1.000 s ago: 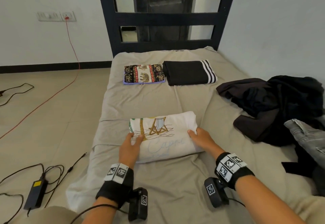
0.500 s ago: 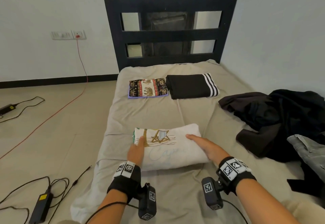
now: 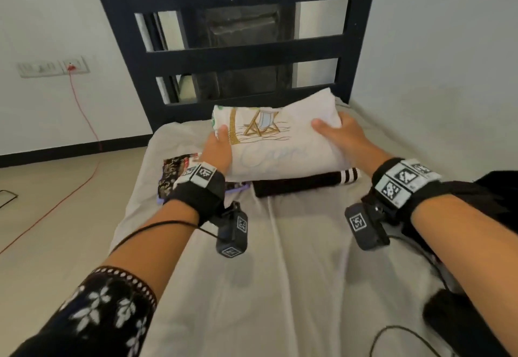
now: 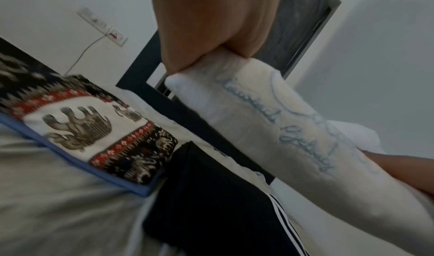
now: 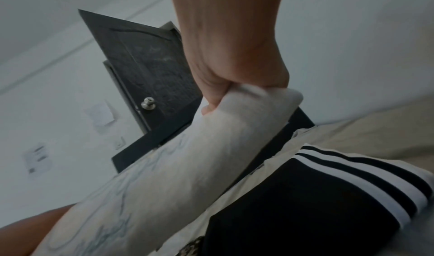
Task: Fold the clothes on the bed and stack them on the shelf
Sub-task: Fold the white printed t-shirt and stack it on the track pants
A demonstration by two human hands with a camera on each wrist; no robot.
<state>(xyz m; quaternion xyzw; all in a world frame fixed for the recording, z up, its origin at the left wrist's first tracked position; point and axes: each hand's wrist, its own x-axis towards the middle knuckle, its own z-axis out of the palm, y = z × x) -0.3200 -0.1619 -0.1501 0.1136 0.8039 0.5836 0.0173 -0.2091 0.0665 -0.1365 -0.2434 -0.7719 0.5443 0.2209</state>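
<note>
folded white tee (image 3: 276,143) is up off the sheet now; half a second ago it lay flat mid-bed with both palms on top. now it hangs in the air above the two folded pieces near the headboard (image 3: 238,40), tilted so the deck-chair print faces the head camera.

left hand (image 3: 217,150) grips the tee's left end, thumb on top by the print, fingers hidden beneath. left wrist view confirms: heel of the hand (image 4: 209,24) clamped on the folded edge of the tee (image 4: 270,130), light blue script lettering showing on the underside.

right hand (image 3: 340,135) grips the right end, thumb pressed on top, fingers tucked under. right wrist view shows it (image 5: 234,59) bunching the cloth (image 5: 187,167) at that end.

below the tee: black garment with white stripes (image 3: 305,183) folded on the sheet, striped edge poking out to the right. elephant-print cloth (image 3: 175,171) just beside it on the left, partly behind the left wristband; left wrist view shows the pair (image 4: 98,130) (image 4: 211,204) edge to edge. cannot tell if the tee touches the black one; both wrist views show a gap.

bed sheet (image 3: 294,272) beige, wrinkled. dark clothes pile (image 3: 493,185) at right edge, mostly cut off. red cable (image 3: 84,121) runs from the wall socket (image 3: 53,65) down to the floor.
</note>
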